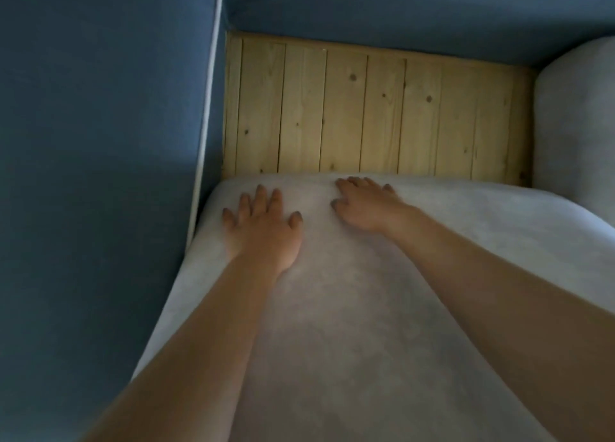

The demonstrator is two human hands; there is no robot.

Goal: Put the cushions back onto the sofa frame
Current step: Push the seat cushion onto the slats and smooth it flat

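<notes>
A large pale grey seat cushion lies on the sofa frame, its far edge short of the backrest. Bare wooden slats of the frame show beyond that edge. My left hand lies flat on the cushion near its far left corner, fingers straight and spread. To its right, my right hand presses on the cushion close to the far edge, fingers slightly bent over the top. Neither hand grips anything.
A blue upholstered armrest with white piping rises along the left. The blue backrest runs across the top. A second grey cushion sits at the right, next to the slats.
</notes>
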